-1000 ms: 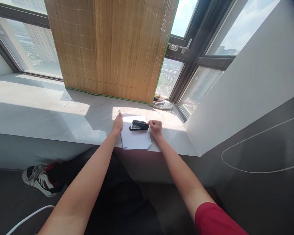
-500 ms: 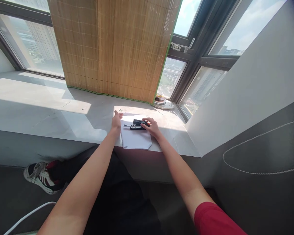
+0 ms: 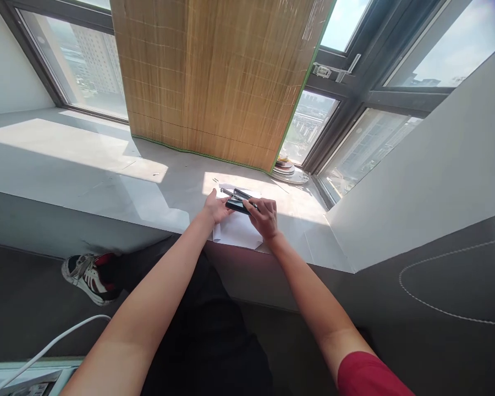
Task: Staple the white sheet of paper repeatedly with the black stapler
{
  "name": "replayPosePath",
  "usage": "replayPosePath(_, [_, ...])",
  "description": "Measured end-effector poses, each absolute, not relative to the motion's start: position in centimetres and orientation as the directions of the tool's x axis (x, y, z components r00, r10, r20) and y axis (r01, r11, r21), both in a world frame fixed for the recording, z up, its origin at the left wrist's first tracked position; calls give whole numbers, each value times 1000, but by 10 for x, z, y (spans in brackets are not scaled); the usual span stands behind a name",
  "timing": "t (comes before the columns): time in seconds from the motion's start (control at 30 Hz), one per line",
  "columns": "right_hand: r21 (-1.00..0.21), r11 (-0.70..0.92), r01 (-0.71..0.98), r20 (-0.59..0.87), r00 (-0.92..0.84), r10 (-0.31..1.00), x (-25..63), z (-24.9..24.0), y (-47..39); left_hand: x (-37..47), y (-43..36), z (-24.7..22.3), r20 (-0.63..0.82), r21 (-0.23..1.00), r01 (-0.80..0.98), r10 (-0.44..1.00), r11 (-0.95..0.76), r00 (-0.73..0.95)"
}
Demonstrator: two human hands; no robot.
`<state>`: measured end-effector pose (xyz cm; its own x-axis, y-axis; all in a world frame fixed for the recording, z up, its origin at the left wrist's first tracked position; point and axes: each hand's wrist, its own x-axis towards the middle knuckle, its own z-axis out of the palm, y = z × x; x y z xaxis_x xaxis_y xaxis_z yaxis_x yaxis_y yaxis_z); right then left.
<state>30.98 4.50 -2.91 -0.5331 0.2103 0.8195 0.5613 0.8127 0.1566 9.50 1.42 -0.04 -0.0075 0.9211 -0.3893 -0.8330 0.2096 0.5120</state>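
Note:
A black stapler (image 3: pixel 236 204), its parts swung apart, is held above white paper (image 3: pixel 239 231) on the window ledge. My right hand (image 3: pixel 264 215) is closed round the stapler's right end. At its left end is my left hand (image 3: pixel 216 208), palm turned up, with fingers reaching under or against the stapler; whether they grip it is too small to tell. The paper lies at the ledge's front edge, partly covered by the hands.
Small staple-like pieces (image 3: pixel 215 180) lie behind the paper on the ledge (image 3: pixel 169 165). Stacked plates (image 3: pixel 287 171) stand near the window corner. A bamboo blind (image 3: pixel 214 77) hangs behind. A looped cord (image 3: pixel 412 294) hangs at the right.
The stapler has been lifted and turned in my right hand. My left hand has moved from the paper's left edge to the stapler. The camera view has shifted.

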Motion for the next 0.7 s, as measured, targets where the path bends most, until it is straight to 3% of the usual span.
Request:
replayPosePath(0.1, [161, 815, 556, 812, -545, 212, 310, -29, 44, 94, 15, -2, -382, 543, -822, 922, 171, -61])
replayPosePath(0.37, [-135, 836, 532, 769, -475, 427, 315, -30, 46, 90, 19, -7, -341, 646, -755, 929, 118, -147])
replayPosePath(0.7, [-52, 851, 523, 763, -529, 372, 313, -30, 47, 93, 19, -9, -303, 750, -654, 929, 94, -213])
